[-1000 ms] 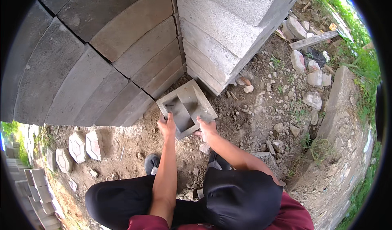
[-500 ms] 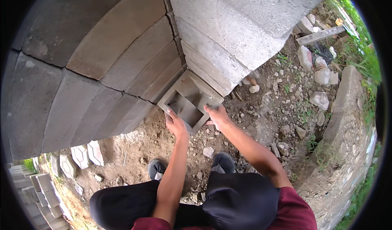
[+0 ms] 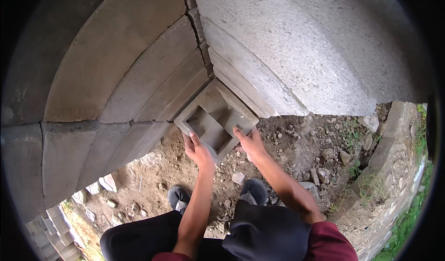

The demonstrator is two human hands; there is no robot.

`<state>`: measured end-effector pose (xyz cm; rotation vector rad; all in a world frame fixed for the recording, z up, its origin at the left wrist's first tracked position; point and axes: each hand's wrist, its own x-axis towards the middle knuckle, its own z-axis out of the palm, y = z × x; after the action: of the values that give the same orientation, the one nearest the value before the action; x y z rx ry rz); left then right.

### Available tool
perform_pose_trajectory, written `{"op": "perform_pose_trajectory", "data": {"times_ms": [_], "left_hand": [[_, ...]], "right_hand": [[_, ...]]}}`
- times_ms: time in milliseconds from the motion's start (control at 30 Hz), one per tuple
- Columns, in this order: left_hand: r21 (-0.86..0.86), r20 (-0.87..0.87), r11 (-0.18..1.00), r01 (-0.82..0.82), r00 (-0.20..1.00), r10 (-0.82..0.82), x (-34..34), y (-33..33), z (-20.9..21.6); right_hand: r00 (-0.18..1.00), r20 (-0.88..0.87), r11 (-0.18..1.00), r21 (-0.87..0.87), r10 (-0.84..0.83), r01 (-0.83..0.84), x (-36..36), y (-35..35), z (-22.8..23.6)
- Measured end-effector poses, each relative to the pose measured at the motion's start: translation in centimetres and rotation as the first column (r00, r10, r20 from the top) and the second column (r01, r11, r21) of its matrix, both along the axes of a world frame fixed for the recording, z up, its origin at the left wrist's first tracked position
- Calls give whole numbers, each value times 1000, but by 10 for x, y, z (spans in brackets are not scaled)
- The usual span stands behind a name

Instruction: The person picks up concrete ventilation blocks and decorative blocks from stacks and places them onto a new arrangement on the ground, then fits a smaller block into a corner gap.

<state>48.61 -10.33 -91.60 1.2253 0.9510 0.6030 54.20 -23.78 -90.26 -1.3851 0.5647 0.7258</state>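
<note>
A grey hollow concrete block (image 3: 211, 117) with open cavities facing up sits in the corner where two block stacks meet. My left hand (image 3: 198, 150) grips its near left edge, the thumb on the rim and the fingers against the outer side. On the near right edge, my right hand (image 3: 251, 143) is closed with its thumb over the rim and its fingers partly hidden beneath. The block's far corner lies close to both stacks; whether it touches them or what bears it from below cannot be seen.
To the left rises a stack of grey blocks (image 3: 153, 69); to the right stands another, paler stack (image 3: 278, 43). Rubble and stones (image 3: 324, 154) cover the soil around my shoes (image 3: 253, 191). A low concrete ledge (image 3: 389, 168) runs along the right, and more blocks (image 3: 53, 233) lie at lower left.
My view has shifted closer to the stacks, which now fill more of the picture. Both hands keep their hold on the concrete block, which has stayed nearly in place at the corner.
</note>
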Motion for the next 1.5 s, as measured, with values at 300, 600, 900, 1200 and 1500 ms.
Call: {"op": "perform_pose_trajectory", "data": {"times_ms": [300,600,900,1200,1500], "left_hand": [[231,-201,967,109,978,-62,3,-2,-12],[124,-86,988,91,993,-81,-3,5,-17],[-12,-103,991,131,986,-131,-1,-11,2],[160,-121,978,135,986,-116,-8,11,-21],[828,-339,429,361,932,-131,-7,-10,12]], "right_hand": [[999,-5,997,-51,50,-51,7,3,-6],[962,39,962,25,269,-270,17,-20,21],[974,205,995,-35,100,-95,9,-15,-15],[992,83,996,-8,91,-91,6,2,2],[977,91,974,107,191,-200,3,-68,-36]]}}
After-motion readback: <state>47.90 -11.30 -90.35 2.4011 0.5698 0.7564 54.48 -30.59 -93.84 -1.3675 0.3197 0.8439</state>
